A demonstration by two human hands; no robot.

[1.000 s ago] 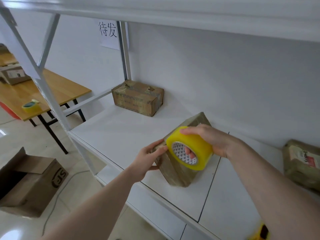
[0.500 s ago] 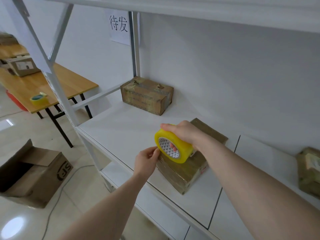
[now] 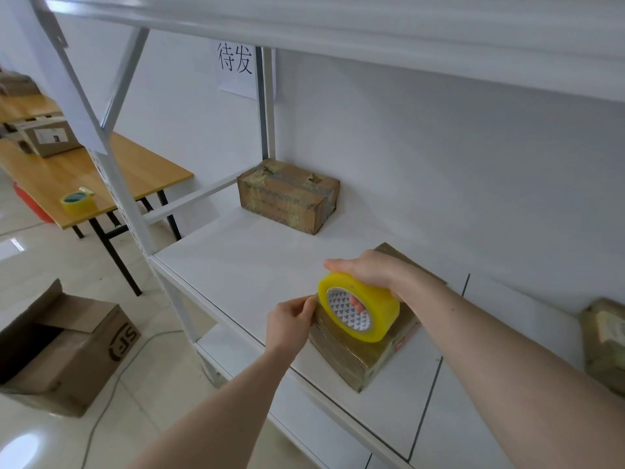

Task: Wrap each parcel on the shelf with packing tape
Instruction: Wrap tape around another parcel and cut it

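Note:
A brown taped parcel [image 3: 355, 353] lies flat near the front edge of the white shelf [image 3: 257, 262]. My right hand [image 3: 368, 270] grips a yellow roll of packing tape [image 3: 368, 306] from above, fingers through its core, holding it on the parcel's top. My left hand [image 3: 291, 321] pinches at the parcel's left end, beside the roll, apparently on the tape's free end. A second brown parcel [image 3: 287, 194] sits at the shelf's back left. A third parcel [image 3: 605, 343] shows at the right edge.
The upper shelf board [image 3: 372, 32] hangs overhead. A paper sign [image 3: 236, 69] is on the wall. To the left, a wooden table [image 3: 84, 177] carries another tape roll [image 3: 76, 201] and a box [image 3: 47, 137]. An open carton [image 3: 61, 346] stands on the floor.
The parcel went from tilted up to lying flat on the shelf. My right hand brought the roll down onto its top, and my left hand moved to pinch at the parcel's left end.

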